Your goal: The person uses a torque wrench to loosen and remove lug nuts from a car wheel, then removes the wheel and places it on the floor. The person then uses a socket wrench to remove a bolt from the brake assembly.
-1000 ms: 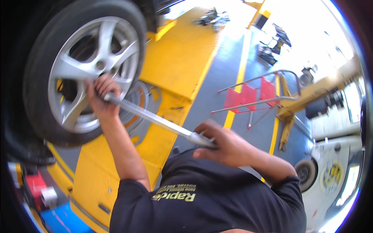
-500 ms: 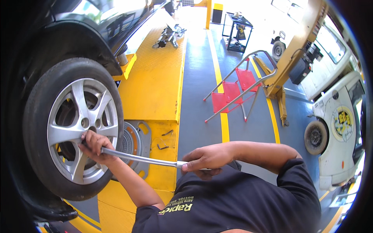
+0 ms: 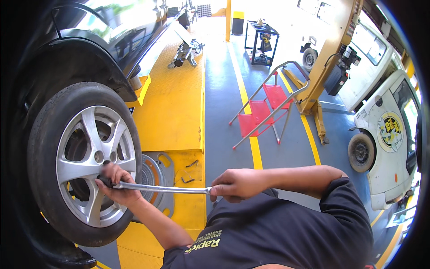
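Note:
A long silver socket wrench point(image 3: 165, 188) lies roughly level between my two hands. Its head end, with a dark socket point(image 3: 105, 181), sits in my left hand point(image 3: 123, 188), the fingers closed around it in front of the wheel's lower spokes. Whether the socket is seated on a nut is hidden by those fingers. At the other end, my right hand point(image 3: 237, 184) grips the handle with its thumb along it. The silver alloy wheel point(image 3: 76, 170) carries a black tyre point(image 3: 45, 139) and is mounted on a dark car point(image 3: 89, 49).
Under the car runs a yellow ramp point(image 3: 168, 127) with a round turn plate point(image 3: 166, 197) and small bent metal pieces point(image 3: 187, 180) on it. A red-stepped ladder point(image 3: 257, 116), a yellow lift post point(image 3: 324, 67), a black tool trolley point(image 3: 262, 45) and a white vehicle point(image 3: 383, 134) stand beyond.
My left hand has turned more palm-up, and the dark socket now shows in it. My right hand's fingers have closed around the handle end. The whole view has shifted slightly.

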A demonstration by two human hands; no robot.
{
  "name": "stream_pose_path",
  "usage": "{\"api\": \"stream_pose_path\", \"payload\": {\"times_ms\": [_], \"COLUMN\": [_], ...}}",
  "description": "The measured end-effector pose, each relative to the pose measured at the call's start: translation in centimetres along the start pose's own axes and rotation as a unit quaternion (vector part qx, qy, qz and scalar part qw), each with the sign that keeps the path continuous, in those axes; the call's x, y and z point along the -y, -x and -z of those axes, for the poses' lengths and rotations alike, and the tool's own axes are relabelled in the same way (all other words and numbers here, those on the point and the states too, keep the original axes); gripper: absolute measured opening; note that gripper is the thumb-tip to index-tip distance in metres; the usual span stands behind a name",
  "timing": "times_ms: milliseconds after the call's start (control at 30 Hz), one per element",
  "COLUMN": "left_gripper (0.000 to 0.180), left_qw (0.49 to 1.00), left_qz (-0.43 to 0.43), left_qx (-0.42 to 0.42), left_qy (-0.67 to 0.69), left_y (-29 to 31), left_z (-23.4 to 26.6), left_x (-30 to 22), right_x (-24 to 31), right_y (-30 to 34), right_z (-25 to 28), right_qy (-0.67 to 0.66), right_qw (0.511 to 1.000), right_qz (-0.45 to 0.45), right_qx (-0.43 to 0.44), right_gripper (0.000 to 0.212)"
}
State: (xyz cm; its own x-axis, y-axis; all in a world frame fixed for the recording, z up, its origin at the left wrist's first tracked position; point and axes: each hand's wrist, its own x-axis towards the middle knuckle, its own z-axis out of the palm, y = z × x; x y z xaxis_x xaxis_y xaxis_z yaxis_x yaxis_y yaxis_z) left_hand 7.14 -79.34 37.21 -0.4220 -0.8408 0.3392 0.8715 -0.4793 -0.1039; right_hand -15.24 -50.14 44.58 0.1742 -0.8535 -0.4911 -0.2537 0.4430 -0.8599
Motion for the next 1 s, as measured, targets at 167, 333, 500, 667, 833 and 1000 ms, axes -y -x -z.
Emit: {"api": "stream_pose_path", "payload": {"times_ms": [167,333,500,667,833,1000], "left_gripper": [0.032,0.035,0.034,0.031,0.027,0.029], "left_qw": [0.979,0.968,0.992,0.997,0.994,0.975], "left_qz": [-0.051,0.148,-0.028,0.056,0.048,-0.071], "left_qx": [-0.127,0.174,-0.079,0.008,0.052,-0.149], "left_qy": [-0.152,0.106,-0.097,-0.044,0.078,-0.148], "left_y": [1.3,-1.0,1.3,0.6,-0.4,1.1], "left_z": [-1.1,0.5,0.0,-0.8,-0.1,-1.1], "left_x": [-1.1,-1.1,-1.5,-1.8,-0.4,-1.0], "right_x": [-1.3,-0.6,-0.4,-1.1,-0.2,-0.4], "right_y": [0.3,-0.5,-0.4,-0.3,-1.3,-0.6], "right_z": [-2.2,-0.3,-1.2,-2.4,-0.8,-2.6], "right_qy": [0.422,-0.056,0.223,0.377,-0.075,0.447], "right_qw": [0.842,0.998,0.968,0.887,0.991,0.867], "right_qz": [0.203,-0.034,0.079,0.162,-0.017,0.129], "right_qx": [-0.266,0.025,-0.088,-0.214,0.108,-0.180], "right_gripper": [0.044,0.046,0.047,0.042,0.042,0.047]}}
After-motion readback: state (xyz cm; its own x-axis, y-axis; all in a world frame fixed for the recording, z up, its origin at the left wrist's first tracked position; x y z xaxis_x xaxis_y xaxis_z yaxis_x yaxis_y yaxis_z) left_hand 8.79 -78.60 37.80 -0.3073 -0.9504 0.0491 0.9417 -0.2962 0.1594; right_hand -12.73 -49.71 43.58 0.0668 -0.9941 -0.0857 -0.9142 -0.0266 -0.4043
